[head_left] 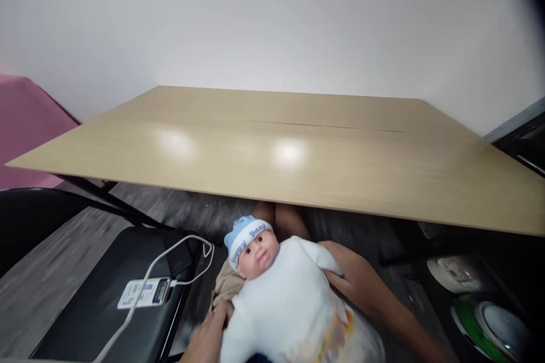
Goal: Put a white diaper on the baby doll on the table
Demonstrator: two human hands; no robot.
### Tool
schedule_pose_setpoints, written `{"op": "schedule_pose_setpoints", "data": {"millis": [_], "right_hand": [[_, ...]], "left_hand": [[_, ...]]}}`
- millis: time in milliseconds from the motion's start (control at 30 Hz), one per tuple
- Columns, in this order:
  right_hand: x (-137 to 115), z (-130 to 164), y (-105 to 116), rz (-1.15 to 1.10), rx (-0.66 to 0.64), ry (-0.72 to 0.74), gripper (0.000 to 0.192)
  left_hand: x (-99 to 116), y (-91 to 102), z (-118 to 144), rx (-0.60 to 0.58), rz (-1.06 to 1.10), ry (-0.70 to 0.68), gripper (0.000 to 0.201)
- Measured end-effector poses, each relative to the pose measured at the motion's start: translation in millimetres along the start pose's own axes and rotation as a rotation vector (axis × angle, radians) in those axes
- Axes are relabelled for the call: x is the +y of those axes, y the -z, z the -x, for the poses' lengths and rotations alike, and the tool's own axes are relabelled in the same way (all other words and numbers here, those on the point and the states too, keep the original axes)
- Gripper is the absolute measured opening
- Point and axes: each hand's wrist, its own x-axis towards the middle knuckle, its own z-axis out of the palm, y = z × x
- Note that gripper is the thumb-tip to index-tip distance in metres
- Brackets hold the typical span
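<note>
Head-cam view: we're holding the doll (293, 295) at 6 o'clock, below the table's (238, 153) near edge. Our right hand (349, 272), around 5, is gripping its sleeve (317, 252); our left hand (216, 323), around 7, is curling against its side — fingertips hidden, so we can't tell the grip. Looks like we're steadying it — any shift calls for keeping both sides supported.

the doll (270, 300) has a white shirt (293, 281) with an orange and yellow picture (336, 332) low down. its hat (246, 235) is light blue, with a white band and blue letters. the tabletop (238, 153) is light tan. by its left corner is a pink thing (29, 122).
</note>
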Motion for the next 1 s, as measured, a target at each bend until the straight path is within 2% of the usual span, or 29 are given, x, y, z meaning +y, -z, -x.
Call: {"op": "schedule_pose_setpoints", "data": {"millis": [100, 200, 300, 400, 500, 600, 633, 700, 767, 867, 933, 1000], "right_hand": [[25.2, -3.1, -26.6, 0.079, -0.150, -0.061, 0.047], [51.7, -2.7, -31.9, 0.135, -0.219, -0.043, 0.053], [55.8, 2.2, -19.3, 0.159, -0.094, -0.023, 0.060], [28.4, 6.0, -9.7, 0.033, 0.028, 0.035, 0.058], [-10.8, 1.7, -19.8, -0.200, 0.000, 0.109, 0.054], [-38.3, -9.8, -44.1, -0.224, -0.122, 0.195, 0.053], [-43.8, -13.7, -52.4, -0.209, -0.150, 0.228, 0.053], [-50.6, -19.4, -66.0, -0.183, -0.159, 0.259, 0.052], [-53.9, -21.5, -74.5, -0.171, -0.126, 0.239, 0.051], [-54.8, -20.6, -79.2, -0.167, -0.099, 0.193, 0.051], [-52.8, -20.6, -80.4, -0.165, -0.080, 0.184, 0.052], [-48.7, -22.8, -82.6, -0.163, -0.075, 0.189, 0.052]], "left_hand": [[-10.1, -11.0, 4.3, -0.096, -0.056, 0.066, 0.055], [-11.5, -8.7, 7.5, -0.135, -0.075, 0.082, 0.063], [-9.4, 2.2, 14.3, -0.163, -0.002, 0.072, 0.074], [-19.9, 15.1, 14.1, -0.174, 0.112, 0.041, 0.071], [-53.2, 30.9, -2.4, -0.041, 0.191, -0.040, 0.054], [-91.8, 47.5, -24.6, 0.243, 0.147, 0.098, 0.076], [-99.7, 51.2, -29.9, 0.305, 0.114, 0.140, 0.082], [-102.1, 52.6, -35.1, 0.342, 0.090, 0.140, 0.080], [-85.5, 45.2, -34.0, 0.303, 0.130, 0.064, 0.072], [-35.6, 25.1, -29.7, 0.234, 0.177, -0.078, 0.062], [3.8, 11.3, -30.1, 0.171, 0.134, -0.240, 0.057], [41.3, -2.7, -34.2, 0.041, 0.091, -0.459, 0.050]]}}
